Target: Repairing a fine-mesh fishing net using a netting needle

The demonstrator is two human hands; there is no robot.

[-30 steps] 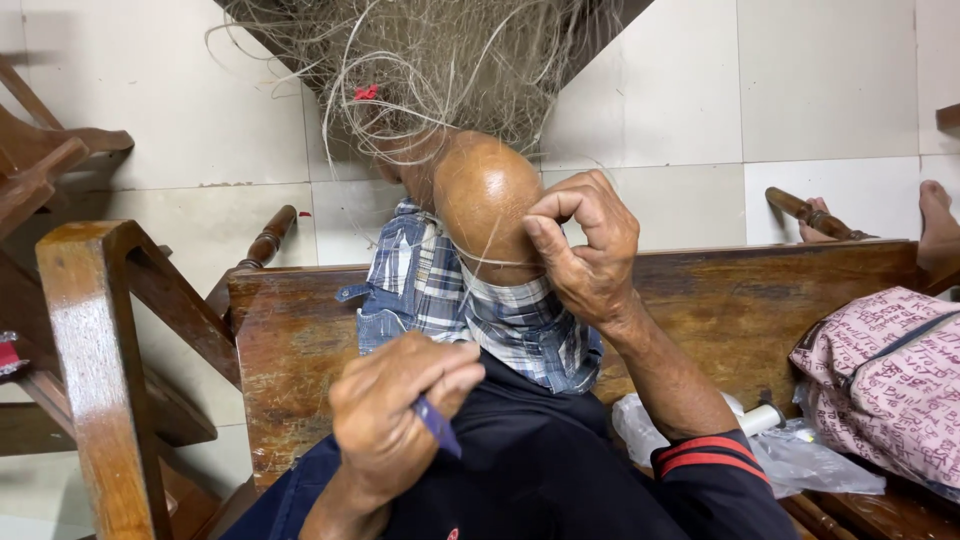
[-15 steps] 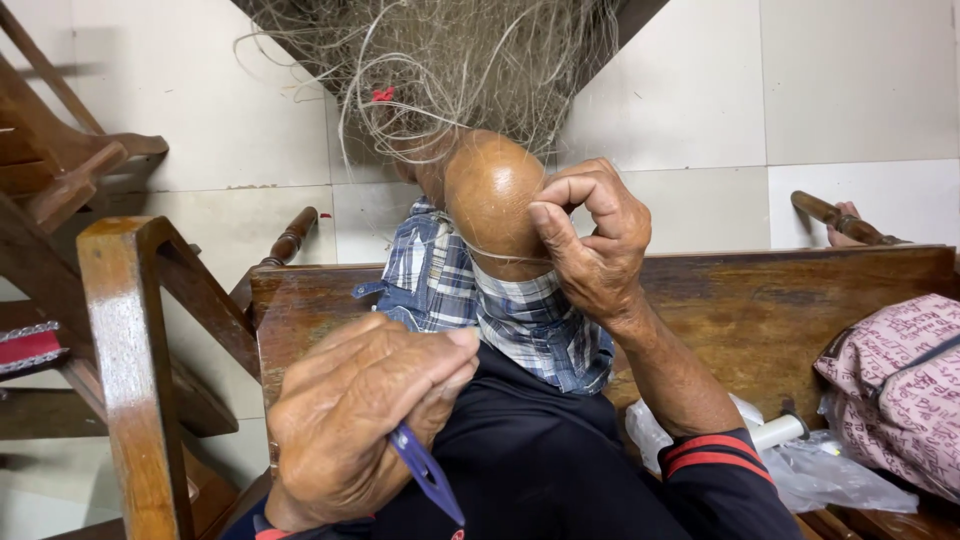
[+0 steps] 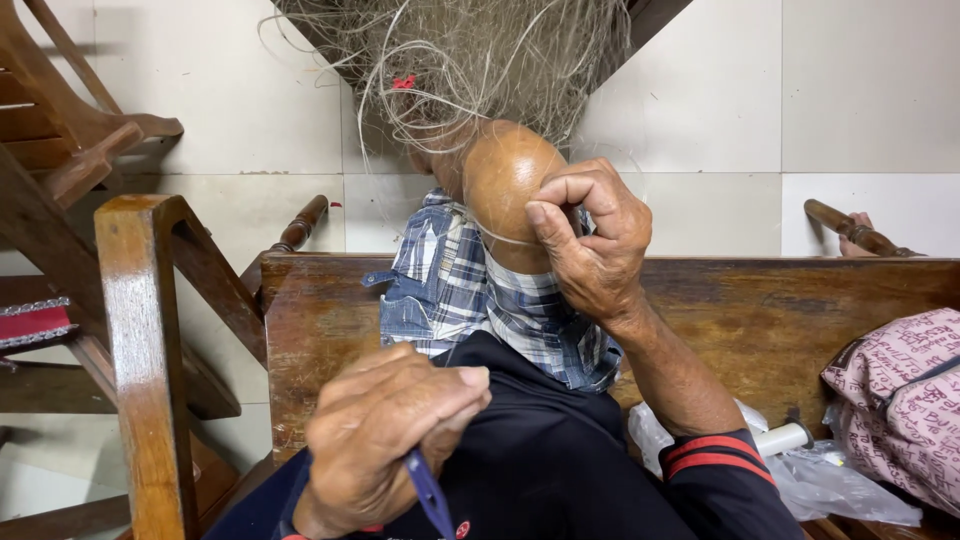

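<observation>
Large pale floor tiles (image 3: 700,90) with thin grout lines fill the background under even light. A dark wooden bench (image 3: 800,310) crosses the middle, and wooden chair frames (image 3: 140,330) stand at left.

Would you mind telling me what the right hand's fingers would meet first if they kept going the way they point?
Probably the smooth brown rounded form; the right hand already rests against it, fingers curled leftward.

The left hand (image 3: 385,440) is blurred and hides most of a blue tool (image 3: 428,492); the netting (image 3: 470,55), perhaps fishing net, runs off the top edge
</observation>
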